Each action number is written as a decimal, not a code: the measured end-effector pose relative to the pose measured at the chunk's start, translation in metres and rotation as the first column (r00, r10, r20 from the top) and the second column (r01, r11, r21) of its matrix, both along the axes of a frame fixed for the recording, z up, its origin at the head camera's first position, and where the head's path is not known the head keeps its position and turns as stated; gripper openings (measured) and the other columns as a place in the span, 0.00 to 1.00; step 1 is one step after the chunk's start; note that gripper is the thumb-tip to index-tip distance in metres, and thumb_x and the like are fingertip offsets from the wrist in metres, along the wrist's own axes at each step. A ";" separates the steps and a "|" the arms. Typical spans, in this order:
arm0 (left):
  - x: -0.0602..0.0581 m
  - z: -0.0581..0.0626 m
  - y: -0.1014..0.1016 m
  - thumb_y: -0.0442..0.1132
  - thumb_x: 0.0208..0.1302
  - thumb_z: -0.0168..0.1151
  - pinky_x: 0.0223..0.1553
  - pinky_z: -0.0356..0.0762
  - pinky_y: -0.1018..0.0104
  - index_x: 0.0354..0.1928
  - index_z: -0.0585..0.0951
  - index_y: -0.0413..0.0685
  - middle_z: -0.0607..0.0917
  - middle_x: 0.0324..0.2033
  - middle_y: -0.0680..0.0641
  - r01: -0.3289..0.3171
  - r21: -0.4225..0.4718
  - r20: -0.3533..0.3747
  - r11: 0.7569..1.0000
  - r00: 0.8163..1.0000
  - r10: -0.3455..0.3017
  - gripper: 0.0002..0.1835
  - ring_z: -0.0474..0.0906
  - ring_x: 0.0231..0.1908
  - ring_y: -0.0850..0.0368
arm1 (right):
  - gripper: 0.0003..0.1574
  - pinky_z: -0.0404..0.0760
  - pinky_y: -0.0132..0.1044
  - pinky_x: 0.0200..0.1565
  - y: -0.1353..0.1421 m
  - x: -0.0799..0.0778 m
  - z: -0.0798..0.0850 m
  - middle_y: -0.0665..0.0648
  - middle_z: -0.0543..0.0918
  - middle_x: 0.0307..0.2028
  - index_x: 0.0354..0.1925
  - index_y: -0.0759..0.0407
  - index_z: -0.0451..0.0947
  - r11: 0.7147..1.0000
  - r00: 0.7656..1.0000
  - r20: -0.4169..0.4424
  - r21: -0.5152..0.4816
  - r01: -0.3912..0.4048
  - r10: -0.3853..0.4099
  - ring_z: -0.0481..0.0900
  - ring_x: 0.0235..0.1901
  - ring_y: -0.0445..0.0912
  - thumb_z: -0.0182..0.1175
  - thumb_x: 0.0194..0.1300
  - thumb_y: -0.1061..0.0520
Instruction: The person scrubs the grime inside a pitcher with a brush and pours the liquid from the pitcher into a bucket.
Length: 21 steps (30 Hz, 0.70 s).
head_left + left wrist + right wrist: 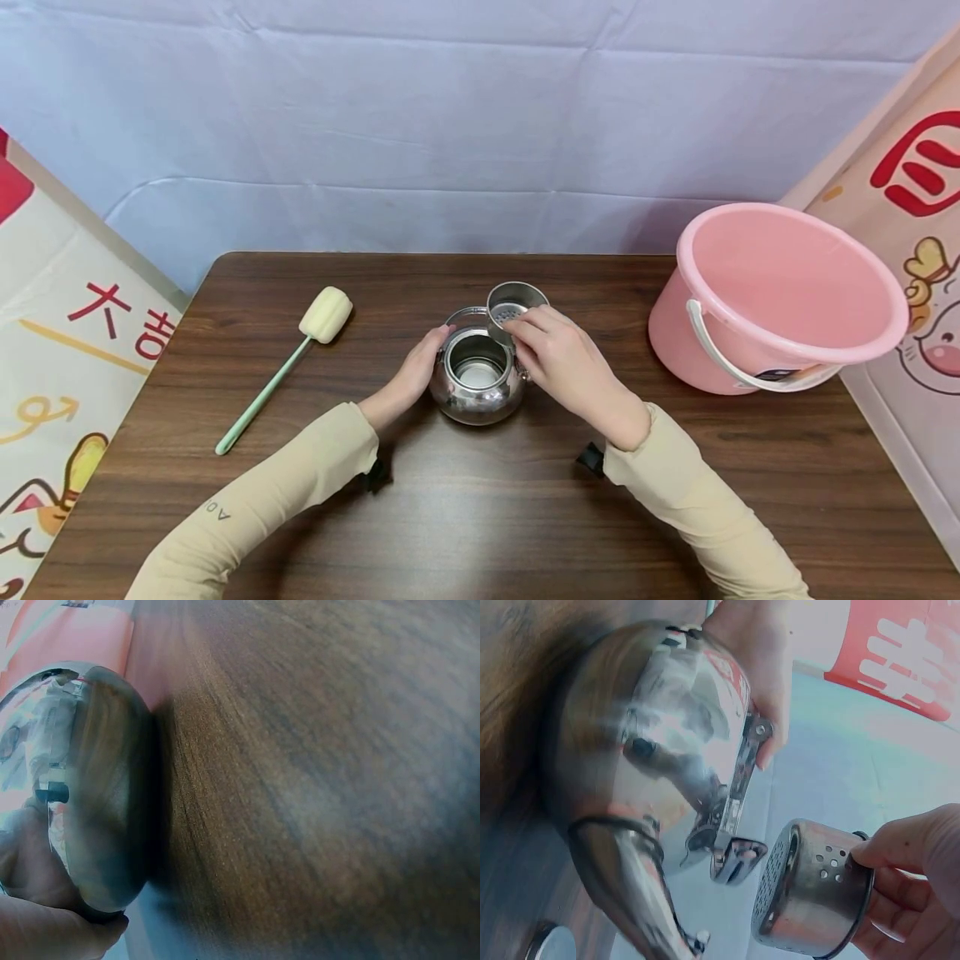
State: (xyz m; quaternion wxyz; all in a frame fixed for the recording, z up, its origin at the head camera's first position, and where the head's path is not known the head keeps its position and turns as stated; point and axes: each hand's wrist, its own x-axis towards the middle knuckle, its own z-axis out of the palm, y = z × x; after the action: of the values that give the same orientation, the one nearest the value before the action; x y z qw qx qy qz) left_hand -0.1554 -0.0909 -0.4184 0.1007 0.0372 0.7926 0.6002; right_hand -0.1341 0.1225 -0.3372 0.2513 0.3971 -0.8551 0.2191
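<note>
A shiny steel teapot [477, 402] stands upright on the table, its round mouth uncovered. Against its left side, my left hand [411, 372] holds the pot, with a fingertip low on its wall in the left wrist view. My right hand [564, 360] pinches a perforated metal strainer [814, 889] by its rim, just above and behind the pot's mouth on the right. The strainer is outside the pot, and its holes show in the right wrist view. The spout [626, 889] points toward my right side. The hoop handle [467, 311] is folded toward the back.
A sponge brush [326, 315] with a green handle lies at the left on the wooden table [480, 533]. At the right is a pink bucket [678, 333] with a white handle. A small round metal piece [553, 945] lies near the spout. Cloth hangs behind the table.
</note>
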 end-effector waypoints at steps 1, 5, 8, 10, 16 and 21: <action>0.000 0.000 0.000 0.45 0.73 0.33 0.67 0.47 0.59 0.62 0.65 0.31 0.64 0.64 0.36 0.001 -0.003 0.001 1.000 1.000 -0.001 0.27 0.53 0.67 0.48 | 0.11 0.77 0.39 0.38 0.001 -0.001 0.000 0.56 0.80 0.33 0.38 0.65 0.81 1.000 1.000 0.002 -0.004 0.003 -0.003 0.75 0.35 0.48 0.59 0.53 0.71; 0.000 0.001 0.000 0.46 0.72 0.33 0.67 0.47 0.59 0.62 0.66 0.31 0.64 0.64 0.36 0.004 -0.013 0.001 1.000 1.000 -0.004 0.28 0.52 0.67 0.48 | 0.11 0.77 0.39 0.37 0.005 -0.002 0.002 0.57 0.79 0.32 0.38 0.66 0.81 1.000 1.000 -0.001 -0.014 0.016 -0.016 0.75 0.34 0.48 0.60 0.53 0.71; 0.001 0.002 0.000 0.46 0.72 0.33 0.67 0.47 0.59 0.62 0.66 0.31 0.64 0.64 0.36 0.005 -0.009 0.000 1.000 1.000 -0.005 0.27 0.52 0.67 0.48 | 0.12 0.77 0.39 0.37 0.008 -0.004 0.003 0.57 0.80 0.32 0.37 0.67 0.81 0.999 1.000 -0.009 -0.017 0.027 -0.027 0.75 0.34 0.49 0.59 0.52 0.72; 0.001 0.002 0.000 0.45 0.72 0.33 0.67 0.47 0.59 0.62 0.66 0.31 0.63 0.64 0.36 0.006 -0.005 0.001 1.000 1.000 -0.006 0.27 0.52 0.67 0.48 | 0.12 0.77 0.40 0.38 0.011 -0.005 0.004 0.57 0.80 0.32 0.38 0.67 0.81 0.999 0.999 -0.010 -0.020 0.033 -0.033 0.75 0.34 0.50 0.60 0.52 0.72; 0.001 0.001 0.000 0.45 0.72 0.33 0.67 0.46 0.59 0.63 0.65 0.31 0.63 0.64 0.37 0.008 0.010 0.007 1.000 1.000 -0.008 0.27 0.51 0.67 0.48 | 0.11 0.77 0.41 0.38 0.019 -0.009 0.005 0.58 0.80 0.31 0.38 0.67 0.81 0.997 0.998 0.000 -0.029 0.066 -0.066 0.75 0.34 0.50 0.60 0.53 0.72; 0.000 0.001 -0.001 0.46 0.72 0.33 0.67 0.47 0.60 0.63 0.65 0.31 0.65 0.64 0.37 0.014 0.008 0.005 1.000 1.000 -0.014 0.28 0.53 0.67 0.49 | 0.11 0.76 0.40 0.36 0.027 -0.011 0.005 0.57 0.81 0.32 0.38 0.67 0.81 0.994 0.994 0.016 -0.029 0.109 -0.109 0.75 0.33 0.50 0.60 0.54 0.71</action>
State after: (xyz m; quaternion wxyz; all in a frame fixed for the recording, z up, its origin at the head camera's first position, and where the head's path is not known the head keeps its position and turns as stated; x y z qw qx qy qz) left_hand -0.1553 -0.0916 -0.4175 0.1069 0.0418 0.7895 0.6029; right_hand -0.1450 0.1491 -0.3326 0.2627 0.3444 -0.8739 0.2205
